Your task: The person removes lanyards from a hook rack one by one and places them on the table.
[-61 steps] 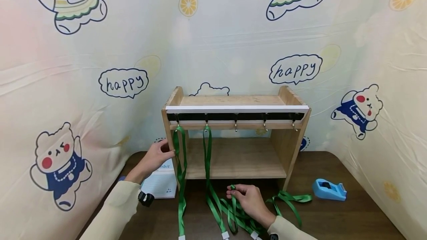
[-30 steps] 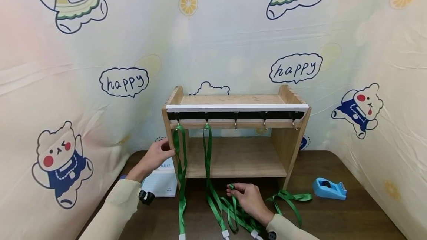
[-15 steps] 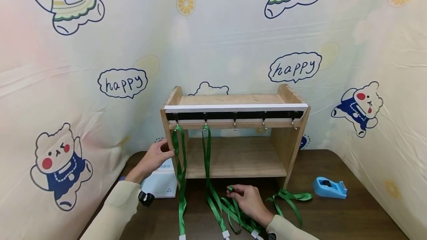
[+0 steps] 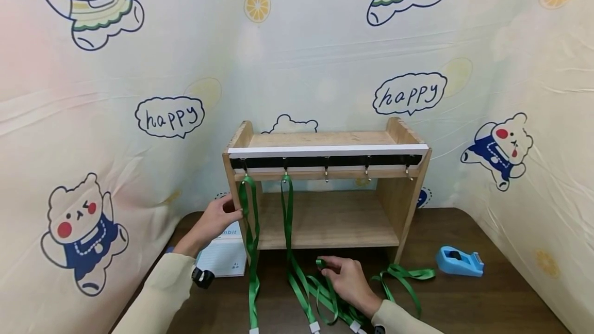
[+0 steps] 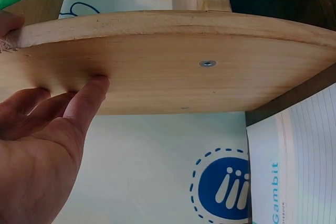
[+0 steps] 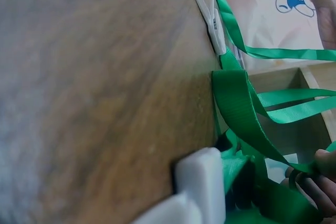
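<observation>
My left hand point(image 4: 217, 220) holds the left side panel of a small wooden shelf point(image 4: 325, 220); in the left wrist view its fingertips press the panel's outer face, thumb at the front edge. My right hand point(image 4: 345, 278) pinches the strap of a green lanyard point(image 6: 239, 98) low in front of the shelf, above a tangle of green lanyards with white plastic ends point(image 4: 356, 326). Two more hang from the shelf's hooks: a left lanyard point(image 4: 252, 251) on the first hook and another lanyard point(image 4: 289, 215) on the second. Three hooks point(image 4: 326, 173) to the right carry nothing.
A lined notebook point(image 4: 223, 256) lies beside the shelf's left side, partly behind my left arm. Another green lanyard point(image 4: 403, 274) lies on the dark wooden table point(image 4: 482, 298) right of my right hand. A blue tape dispenser point(image 4: 459, 262) stands further right. Printed cloth hangs behind.
The pinched strap's loop shifts slightly between my right fingers. Both hands stay in about the same place, and the left keeps its hold on the shelf panel.
</observation>
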Tool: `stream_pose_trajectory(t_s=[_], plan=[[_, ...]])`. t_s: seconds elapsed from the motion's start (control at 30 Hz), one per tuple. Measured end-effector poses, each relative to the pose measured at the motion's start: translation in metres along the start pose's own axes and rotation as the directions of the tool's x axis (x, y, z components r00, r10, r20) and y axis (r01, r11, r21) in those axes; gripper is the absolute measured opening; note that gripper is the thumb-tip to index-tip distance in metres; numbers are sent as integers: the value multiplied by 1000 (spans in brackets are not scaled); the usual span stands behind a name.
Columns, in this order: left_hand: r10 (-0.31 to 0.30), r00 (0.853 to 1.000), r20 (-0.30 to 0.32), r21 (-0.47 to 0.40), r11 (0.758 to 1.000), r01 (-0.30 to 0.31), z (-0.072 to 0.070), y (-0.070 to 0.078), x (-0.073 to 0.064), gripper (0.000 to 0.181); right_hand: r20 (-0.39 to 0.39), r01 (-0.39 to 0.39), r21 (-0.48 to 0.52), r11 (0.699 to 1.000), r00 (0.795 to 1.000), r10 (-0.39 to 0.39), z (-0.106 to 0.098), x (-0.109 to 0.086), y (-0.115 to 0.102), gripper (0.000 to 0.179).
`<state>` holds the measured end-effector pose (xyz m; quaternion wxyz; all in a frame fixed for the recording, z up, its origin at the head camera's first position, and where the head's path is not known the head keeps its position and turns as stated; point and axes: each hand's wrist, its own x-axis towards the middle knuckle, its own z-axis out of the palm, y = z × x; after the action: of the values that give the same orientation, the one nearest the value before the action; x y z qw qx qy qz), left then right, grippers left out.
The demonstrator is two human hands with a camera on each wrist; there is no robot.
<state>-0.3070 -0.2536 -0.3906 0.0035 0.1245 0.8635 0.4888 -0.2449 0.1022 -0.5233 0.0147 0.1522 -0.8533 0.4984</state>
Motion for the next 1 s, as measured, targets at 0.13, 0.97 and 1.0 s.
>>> stream_pose_trajectory(t_s=[0.13, 0.97, 1.0], plan=[[-6, 1000, -3, 8, 1000, 6, 1, -1, -1, 45, -14, 4, -2, 1000, 1000, -4, 1, -1, 0, 30], [-10, 1000, -8, 18, 1000, 11, 0, 0, 2, 43, -90, 59, 169, 984, 995, -44, -25, 3, -40, 30], [-10, 1000, -8, 19, 1000, 10, 0, 0, 2, 43, -101, 62, 186, 981, 994, -43, -28, 3, -45, 30]])
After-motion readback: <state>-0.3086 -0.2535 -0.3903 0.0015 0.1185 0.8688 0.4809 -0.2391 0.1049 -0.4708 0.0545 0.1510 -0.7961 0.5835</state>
